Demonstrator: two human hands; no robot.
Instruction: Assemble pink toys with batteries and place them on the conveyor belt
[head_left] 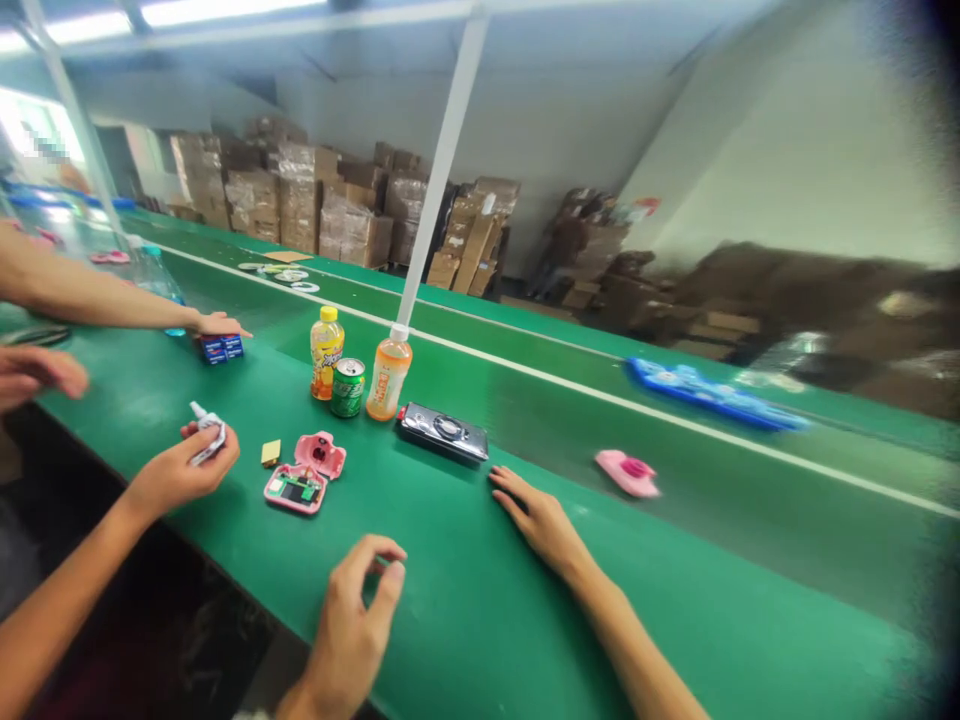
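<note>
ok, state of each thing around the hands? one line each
Left hand: empty, fingers curled
Right hand: empty, fingers extended
Black device: lying down, beside right hand
Pink case: open, insides exposed
Yellow-capped bottle: upright, capped
White-capped bottle: upright, capped
Green can: upright; opened or not, can't tell
White tube: held in co-worker's hand
Blue boxes: under another hand

From where I stand, the casing [306, 474] lies on the table [457, 610] beyond and left of the left hand [356, 605], the device [442, 433] just beside the right hand [541, 515].

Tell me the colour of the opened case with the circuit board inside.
The opened case is pink, best seen in the head view.
</note>
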